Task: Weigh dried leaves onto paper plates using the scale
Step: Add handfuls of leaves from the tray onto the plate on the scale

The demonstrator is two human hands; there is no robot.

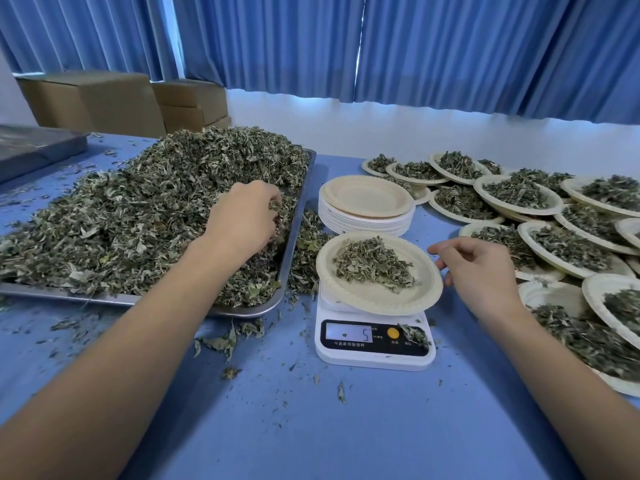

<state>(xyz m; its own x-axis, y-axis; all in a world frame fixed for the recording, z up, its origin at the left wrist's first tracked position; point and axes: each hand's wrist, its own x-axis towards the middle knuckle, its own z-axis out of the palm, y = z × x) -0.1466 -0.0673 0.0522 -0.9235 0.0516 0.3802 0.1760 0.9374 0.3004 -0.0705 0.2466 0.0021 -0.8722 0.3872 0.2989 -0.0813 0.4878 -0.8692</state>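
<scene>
A white digital scale [375,344] stands on the blue table, its display reading 5. On it lies a paper plate [408,299] carrying a small heap of dried leaves [375,263]. My left hand [242,216] is in the big pile of dried leaves [138,209] on the metal tray [294,237], its fingers curled round a pinch of leaves. My right hand [474,271] hovers at the plate's right rim with fingers loosely curled; whether it touches the rim is unclear.
A stack of empty paper plates [367,206] sits behind the scale. Several filled plates [519,199] cover the table's right side. Loose leaves [228,341] litter the cloth. Cardboard boxes [93,98] and blue curtains stand behind.
</scene>
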